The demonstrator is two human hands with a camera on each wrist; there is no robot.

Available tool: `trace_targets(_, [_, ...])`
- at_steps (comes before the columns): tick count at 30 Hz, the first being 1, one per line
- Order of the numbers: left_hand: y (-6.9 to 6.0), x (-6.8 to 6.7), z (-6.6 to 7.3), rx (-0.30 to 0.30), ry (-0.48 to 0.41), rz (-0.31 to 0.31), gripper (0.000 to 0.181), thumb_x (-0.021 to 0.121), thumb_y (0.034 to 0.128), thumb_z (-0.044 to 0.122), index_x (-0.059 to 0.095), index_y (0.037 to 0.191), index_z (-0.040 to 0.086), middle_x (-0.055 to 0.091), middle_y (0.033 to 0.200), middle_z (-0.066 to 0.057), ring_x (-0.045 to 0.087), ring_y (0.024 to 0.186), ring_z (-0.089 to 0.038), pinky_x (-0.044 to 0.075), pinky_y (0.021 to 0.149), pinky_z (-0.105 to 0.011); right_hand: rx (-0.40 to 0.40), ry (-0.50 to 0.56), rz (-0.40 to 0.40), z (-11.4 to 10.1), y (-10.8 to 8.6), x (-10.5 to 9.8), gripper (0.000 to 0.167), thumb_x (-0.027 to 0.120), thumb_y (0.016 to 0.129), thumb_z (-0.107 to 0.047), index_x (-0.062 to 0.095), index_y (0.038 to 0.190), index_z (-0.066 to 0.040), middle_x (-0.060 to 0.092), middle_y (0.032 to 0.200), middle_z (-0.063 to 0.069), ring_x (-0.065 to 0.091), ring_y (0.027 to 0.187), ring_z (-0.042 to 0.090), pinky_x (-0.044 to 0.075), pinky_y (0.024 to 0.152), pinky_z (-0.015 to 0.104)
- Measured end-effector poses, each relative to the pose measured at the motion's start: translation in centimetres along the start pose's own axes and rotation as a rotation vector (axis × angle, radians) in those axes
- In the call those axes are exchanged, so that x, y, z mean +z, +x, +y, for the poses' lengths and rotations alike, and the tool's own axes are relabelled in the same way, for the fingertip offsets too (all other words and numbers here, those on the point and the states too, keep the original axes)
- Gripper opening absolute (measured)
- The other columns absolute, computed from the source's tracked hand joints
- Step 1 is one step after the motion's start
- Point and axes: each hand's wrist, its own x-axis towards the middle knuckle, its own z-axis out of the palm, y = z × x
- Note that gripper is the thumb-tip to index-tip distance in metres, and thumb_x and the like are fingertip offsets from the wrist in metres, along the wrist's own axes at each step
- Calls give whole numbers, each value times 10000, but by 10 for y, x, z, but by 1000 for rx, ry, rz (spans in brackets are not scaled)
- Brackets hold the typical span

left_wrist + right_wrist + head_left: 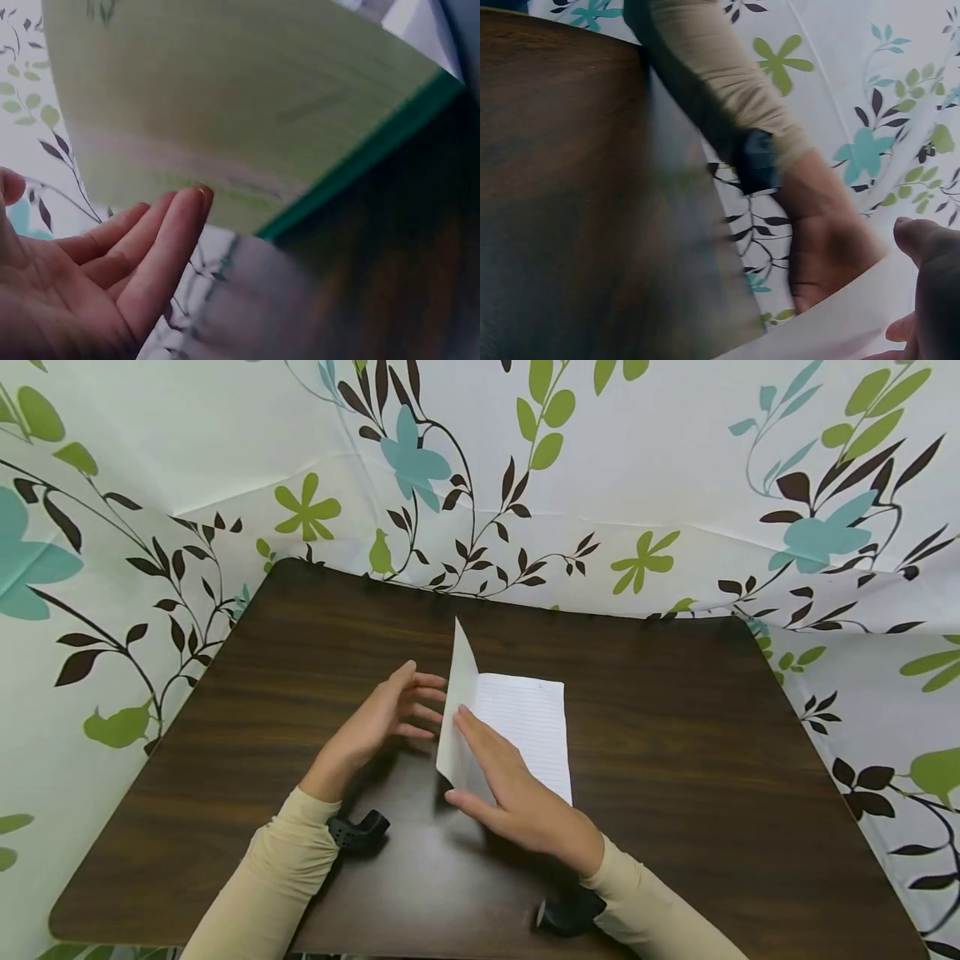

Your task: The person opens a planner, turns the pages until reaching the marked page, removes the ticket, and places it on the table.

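Observation:
A thin notebook lies on the table with its lined page (525, 718) facing up. Its cover (459, 685) stands nearly upright along the left side of that page. Straight fingers of my right hand (517, 797) rest against the inner face of the cover. On the outer side is my left hand (386, 710), fingers loosely extended toward the cover; whether they touch it I cannot tell. The left wrist view shows the cover's pale green outside (210, 97) and a dark green spine strip (360, 161). In the right wrist view the cover's white inside (817, 330) partly hides the left hand (829, 255).
The dark wood-patterned table (675, 760) extends to both sides of the notebook. Behind it hangs a white cloth (600, 485) printed with leaves and flowers. Black wrist devices (360, 831) sit under both sleeves, close above the tabletop.

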Motion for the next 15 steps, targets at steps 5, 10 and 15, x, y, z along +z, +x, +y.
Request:
trace_targets(5, [-3, 7, 21, -7, 104, 63, 643, 328, 1106, 561, 547, 1440, 56, 636, 1353, -194, 699, 1094, -304, 621, 828, -448, 18, -13, -49, 3, 1, 9, 832, 590, 1059, -397, 83, 1681, -179, 38, 1766, -31, 85, 1638, 160, 182, 1302, 506])
trace_targets(10, [-7, 2, 30, 10, 304, 118, 406, 510, 1089, 335, 606, 1334, 25, 688, 1195, -180, 690, 928, -200, 582, 765, -333, 58, -28, -87, 12, 3, 11, 730, 526, 1088, -421, 175, 1672, -157, 143, 1756, -14, 182, 1622, 167, 240, 1292, 478])
trace_targets(15, [-13, -11, 25, 2, 458, 182, 293, 522, 1063, 201, 646, 1239, 3, 693, 1000, -134, 612, 737, -158, 498, 711, -293, 172, -85, -25, 35, 2, 5, 543, 529, 1092, -407, 458, 1564, -148, 497, 1592, 23, 460, 1492, 202, 381, 1220, 444])
